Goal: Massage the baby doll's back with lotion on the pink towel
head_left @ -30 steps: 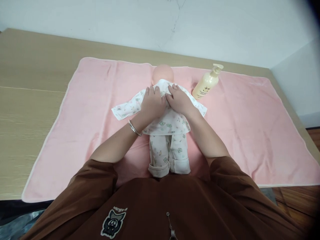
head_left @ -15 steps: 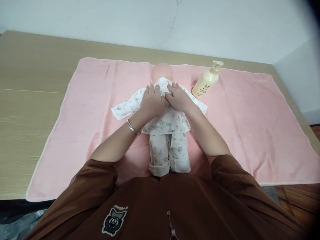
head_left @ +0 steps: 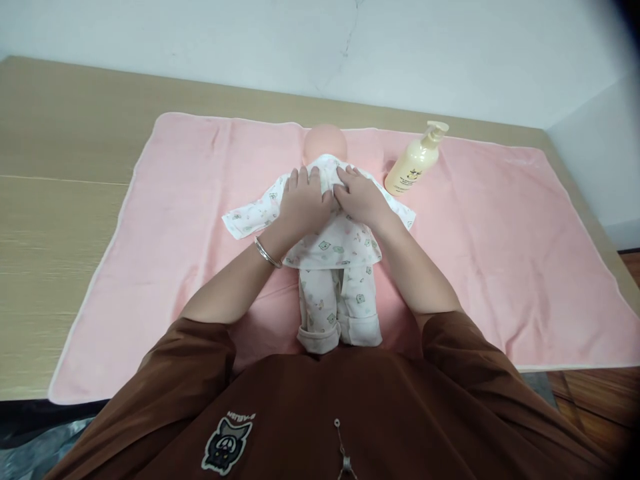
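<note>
Pale wall, a thin crack running down it, is rising behind a light wood-grain table (head_left: 65,133), where a white-edged pink blanket (head_left: 500,253) is lying spread out. On its middle, a doll with a bald pink head (head_left: 325,143) is lying lengthwise, wearing a white long-sleeved top with small prints (head_left: 335,250) and matching cuffed trousers (head_left: 319,307). The person's left hand (head_left: 306,203), a silver bangle (head_left: 267,253) circling its wrist, is resting flat on the top's upper part, fingers slightly apart. Beside it, the right hand (head_left: 364,199) is lying there too, its fingers loosely bent and close together. Near the doll's right-hand sleeve, a cream pump bottle (head_left: 413,167) is standing on the blanket.
</note>
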The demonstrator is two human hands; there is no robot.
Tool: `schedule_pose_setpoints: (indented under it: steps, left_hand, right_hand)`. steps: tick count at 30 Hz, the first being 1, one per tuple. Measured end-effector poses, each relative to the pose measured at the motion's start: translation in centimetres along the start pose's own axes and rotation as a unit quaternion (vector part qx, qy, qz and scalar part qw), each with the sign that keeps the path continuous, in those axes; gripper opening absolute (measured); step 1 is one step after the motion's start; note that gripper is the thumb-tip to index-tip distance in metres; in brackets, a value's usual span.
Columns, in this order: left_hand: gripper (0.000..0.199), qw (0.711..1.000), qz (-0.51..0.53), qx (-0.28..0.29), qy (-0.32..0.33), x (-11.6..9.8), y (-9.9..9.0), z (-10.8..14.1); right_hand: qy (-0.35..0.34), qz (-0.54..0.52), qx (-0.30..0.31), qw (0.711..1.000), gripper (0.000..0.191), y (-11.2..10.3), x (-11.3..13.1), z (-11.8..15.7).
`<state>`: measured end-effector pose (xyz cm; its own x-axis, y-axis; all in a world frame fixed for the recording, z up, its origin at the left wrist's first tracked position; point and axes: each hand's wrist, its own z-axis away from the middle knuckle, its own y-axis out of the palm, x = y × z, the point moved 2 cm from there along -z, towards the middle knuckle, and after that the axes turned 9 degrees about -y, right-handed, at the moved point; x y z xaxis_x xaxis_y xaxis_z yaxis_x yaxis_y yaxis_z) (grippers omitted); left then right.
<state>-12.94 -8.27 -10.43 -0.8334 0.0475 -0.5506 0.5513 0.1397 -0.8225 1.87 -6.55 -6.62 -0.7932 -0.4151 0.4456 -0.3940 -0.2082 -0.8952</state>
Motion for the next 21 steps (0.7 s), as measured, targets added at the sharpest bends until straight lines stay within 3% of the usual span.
schedule_pose_setpoints:
  steps: [3, 5, 9, 13, 21]
  left_hand:
    - [0.065, 0.999, -0.035, 0.017, -0.005, -0.9, -0.2, 1.0]
    - [0.06, 0.998, -0.051, 0.021, -0.02, -0.9, -0.6, 0.6]
    - [0.045, 0.997, -0.047, 0.024, -0.051, 0.0, -0.9, -1.3]
    - [0.045, 0.998, -0.04, -0.009, -0.056, 0.7, -0.3, -2.0]
    - [0.054, 0.998, -0.053, -0.024, -0.034, 0.5, 0.2, -1.3]
  right_hand:
    - [-0.001, 0.001, -0.029, 1.0, 0.059, 0.1, -1.3, -1.1]
    - [-0.003, 0.013, -0.025, 1.0, 0.061, 0.3, -1.4, -1.1]
    - [-0.018, 0.019, 0.011, 1.0, 0.07, 0.8, 0.6, 0.1]
    - [-0.019, 0.006, 0.022, 1.0, 0.068, 0.8, 1.8, 0.5]
    - [0.007, 0.019, -0.021, 1.0, 0.066, 1.8, -0.4, -1.6]
